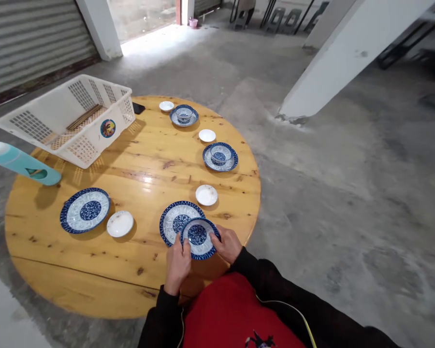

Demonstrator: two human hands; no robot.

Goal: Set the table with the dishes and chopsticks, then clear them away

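My left hand (pixel 178 263) and my right hand (pixel 227 243) grip a blue-and-white plate (pixel 198 247) from its two sides, thumbs over the rim. It is tilted and overlaps the near edge of another blue-and-white plate (pixel 174 215) on the table. Whether the two touch, I cannot tell. Just beyond them lies a small white dish (pixel 206 195) with faint marks. To the left are a second small white dish (pixel 120 224) and a patterned plate (pixel 72 215).
The round wooden table (pixel 141 176) also bears two plates with bowls on them, more white dishes, and a white plastic basket (pixel 83 159) with sticks inside. A turquoise bottle (pixel 21 163) stands left, a dark phone (pixel 138 108) behind. A white pillar (pixel 319 72) rises beyond.
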